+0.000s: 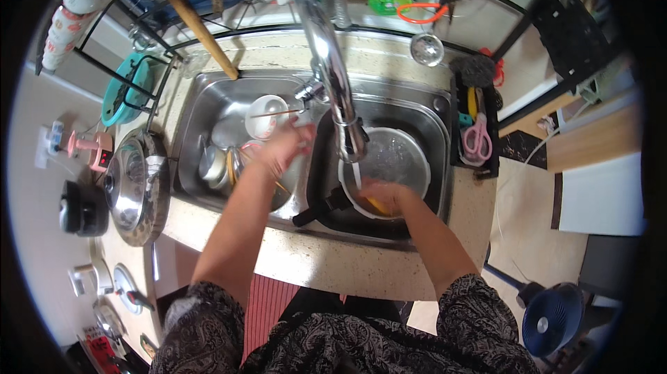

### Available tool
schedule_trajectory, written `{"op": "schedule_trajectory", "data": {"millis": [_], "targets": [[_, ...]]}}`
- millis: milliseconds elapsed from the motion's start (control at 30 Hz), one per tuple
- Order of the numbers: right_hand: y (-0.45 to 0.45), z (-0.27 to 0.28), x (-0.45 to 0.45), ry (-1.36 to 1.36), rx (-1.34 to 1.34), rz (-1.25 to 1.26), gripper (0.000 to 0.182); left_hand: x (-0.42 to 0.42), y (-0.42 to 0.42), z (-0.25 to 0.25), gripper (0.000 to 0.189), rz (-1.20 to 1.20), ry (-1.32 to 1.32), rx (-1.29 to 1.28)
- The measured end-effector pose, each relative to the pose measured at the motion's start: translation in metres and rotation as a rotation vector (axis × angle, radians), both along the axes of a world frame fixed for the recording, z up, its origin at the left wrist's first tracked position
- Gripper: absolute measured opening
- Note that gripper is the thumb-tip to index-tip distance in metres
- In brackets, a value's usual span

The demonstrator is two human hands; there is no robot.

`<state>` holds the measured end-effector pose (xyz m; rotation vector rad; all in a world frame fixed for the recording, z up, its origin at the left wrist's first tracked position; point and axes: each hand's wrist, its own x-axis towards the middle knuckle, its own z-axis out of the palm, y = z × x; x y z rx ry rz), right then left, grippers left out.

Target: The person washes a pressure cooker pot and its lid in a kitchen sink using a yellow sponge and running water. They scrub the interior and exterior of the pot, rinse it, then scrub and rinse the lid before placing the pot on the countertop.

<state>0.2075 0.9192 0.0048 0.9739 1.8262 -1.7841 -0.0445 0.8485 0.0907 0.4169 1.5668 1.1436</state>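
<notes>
My right hand (384, 194) is inside a round metal pot (424, 157) with a black handle, in the right basin. Its fingers are on something yellow (378, 206), perhaps a sponge, partly hidden by the hand. A thin stream of water runs from the chrome faucet (333, 61) beside that hand. My left hand (292, 147), blurred, is over the left basin, fingers apart, close to a white bowl (260, 126) with a thin brown stick, perhaps a chopstick (273, 113), across it. More bowls and utensils lie in the left basin (200, 113), partly behind my left arm.
A wooden handle (203, 35) leans on the sink's back left rim. A black caddy (487, 168) with pink scissors (477, 139) stands at the right. A lidded wok (138, 186) is on the left counter. A ladle (427, 49) hangs behind the right basin, from a black rack.
</notes>
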Motion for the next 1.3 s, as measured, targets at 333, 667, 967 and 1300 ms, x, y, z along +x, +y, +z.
{"op": "schedule_trajectory", "data": {"millis": [333,667,967,1300], "targets": [[-0.030,0.051,0.054,0.823,-1.058,-1.126,0.044,-0.010,0.033,-0.016,0.028,-0.104,-0.231,0.088],[-0.019,0.042,0.050,0.586,-0.374,-1.381,0.030,0.069,-0.057,-0.082,0.085,-0.926,0.716,-0.221],[-0.009,0.063,0.074,-0.128,0.997,-0.686,0.045,0.078,-0.037,-0.035,0.038,-0.831,-0.131,-0.534],[0.000,0.051,0.077,-0.456,0.977,-0.450,0.062,0.134,-0.047,-0.006,0.018,-0.201,-1.172,-0.388]]}}
